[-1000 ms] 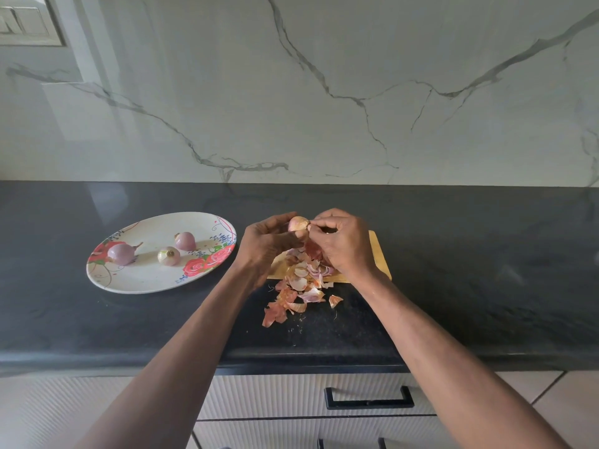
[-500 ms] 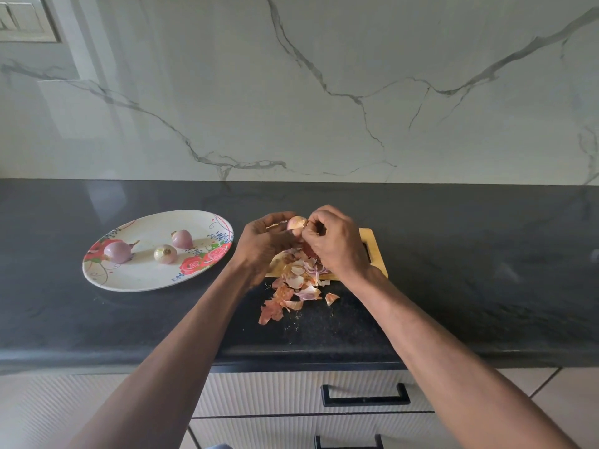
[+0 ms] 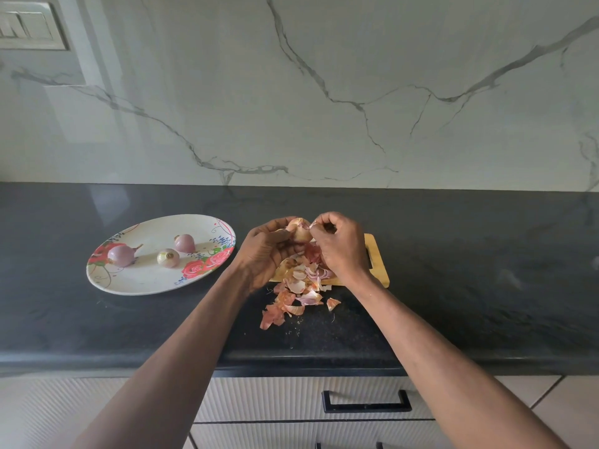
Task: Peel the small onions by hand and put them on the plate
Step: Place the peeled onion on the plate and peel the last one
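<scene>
- Papery skin is half off the onion point(image 3: 299, 231), held above the wooden board point(image 3: 378, 267); the left hand point(image 3: 265, 254) grips it and the right hand point(image 3: 337, 244) pinches a strip of skin.
- A hard tug could tear flesh away with the skin, or flick the onion loose.
- Loose peels point(image 3: 293, 299) spill onto the counter point(image 3: 453, 286) and could slide over the edge.
- Three peeled onions point(image 3: 168, 257) lie on the plate point(image 3: 142, 283), well apart from the hands.

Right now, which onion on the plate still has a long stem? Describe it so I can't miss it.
Find the floral plate on the black counter, left of both hands. Three onions lie on it; yours is the leftmost onion, purplish, beside the red rose, with a thin stem sticking out.
</scene>
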